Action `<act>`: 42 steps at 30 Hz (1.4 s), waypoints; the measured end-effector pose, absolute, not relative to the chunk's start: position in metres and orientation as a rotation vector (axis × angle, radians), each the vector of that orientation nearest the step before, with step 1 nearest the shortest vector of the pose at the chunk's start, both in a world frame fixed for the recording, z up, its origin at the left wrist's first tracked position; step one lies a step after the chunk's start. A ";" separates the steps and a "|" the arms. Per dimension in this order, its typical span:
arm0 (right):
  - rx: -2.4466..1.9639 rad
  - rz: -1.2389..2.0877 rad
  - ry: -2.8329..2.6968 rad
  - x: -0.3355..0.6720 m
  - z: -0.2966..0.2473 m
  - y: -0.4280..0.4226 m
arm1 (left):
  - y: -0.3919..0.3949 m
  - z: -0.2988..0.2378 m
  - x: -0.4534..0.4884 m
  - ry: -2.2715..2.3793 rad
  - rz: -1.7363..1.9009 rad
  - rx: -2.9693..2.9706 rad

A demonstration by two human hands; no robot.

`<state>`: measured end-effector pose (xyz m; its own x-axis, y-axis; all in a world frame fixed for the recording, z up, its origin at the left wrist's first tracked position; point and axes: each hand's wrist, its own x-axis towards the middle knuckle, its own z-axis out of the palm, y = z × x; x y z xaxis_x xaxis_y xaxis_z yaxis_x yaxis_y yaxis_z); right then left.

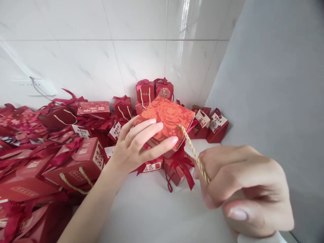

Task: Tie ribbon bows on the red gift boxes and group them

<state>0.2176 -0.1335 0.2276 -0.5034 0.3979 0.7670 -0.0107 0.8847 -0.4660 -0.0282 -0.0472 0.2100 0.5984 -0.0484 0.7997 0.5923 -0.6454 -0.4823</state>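
Observation:
A red gift box (pixel 169 118) with an orange flower print is tilted in the middle of the view, above the other boxes. My left hand (pixel 141 141) lies over its near left side, fingers spread across the printed face and the thumb hidden. A twisted gold cord (pixel 191 147) comes out of the box's right part. My right hand (pixel 249 187), closer to the camera, is closed around this cord and pulls it taut. A dark red ribbon (pixel 186 168) hangs below the box, in front of a smaller red box.
Many red boxes with ribbons and gold cord handles (pixel 76 182) are heaped at the left. Two red boxes (pixel 164 91) are stacked against the white tiled wall (pixel 136 57). Boxes with white tags (pixel 218 123) stand by the grey panel (pixel 273 84) at the right.

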 end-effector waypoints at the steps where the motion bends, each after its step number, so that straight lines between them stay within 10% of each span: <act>1: -0.275 0.523 -2.005 0.216 0.228 -0.134 | -0.048 0.209 -0.027 -0.466 -1.050 -2.078; 7: -0.734 0.439 -1.480 0.219 0.251 -0.098 | -0.061 0.209 -0.016 -0.965 -0.893 -2.360; 23: -1.358 0.381 -2.467 0.259 0.353 0.002 | -0.066 0.230 -0.034 -1.279 -0.904 -2.482; 42: -0.849 0.315 -2.273 0.192 0.347 -0.006 | -0.051 0.218 -0.040 -1.355 -1.332 -2.995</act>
